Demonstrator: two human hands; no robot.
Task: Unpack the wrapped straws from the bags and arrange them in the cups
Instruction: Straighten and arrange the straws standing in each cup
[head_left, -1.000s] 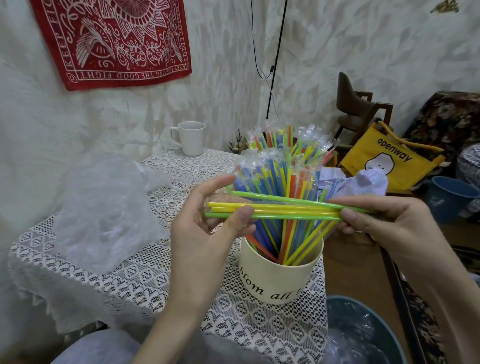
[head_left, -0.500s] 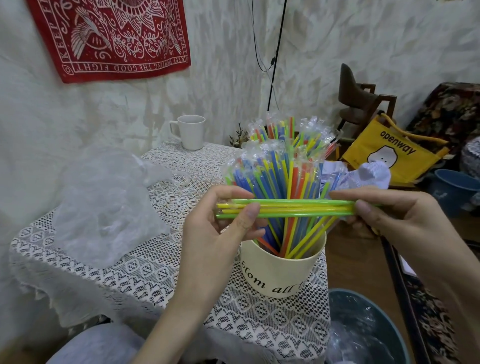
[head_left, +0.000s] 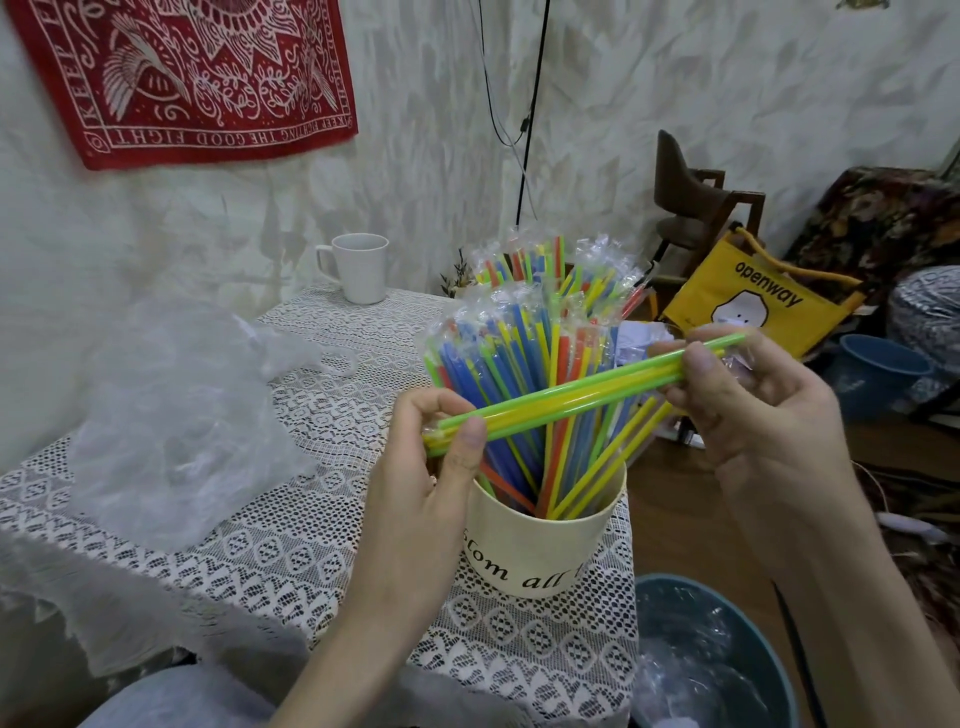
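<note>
**Straw bundle squared up, ready to drop in cup**

Left hand (head_left: 415, 499) and right hand (head_left: 753, 410) each pinch an end of the bundle (head_left: 576, 397), mid-frame, tilted, over the cup (head_left: 545, 551) on the worktop (head_left: 291, 545). Next, probably: upend it, find a gap among the straws, insert.

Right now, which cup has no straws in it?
The white mug with a handle, at the table's far edge by the wall. The cream cup with writing is packed with straws.
</note>
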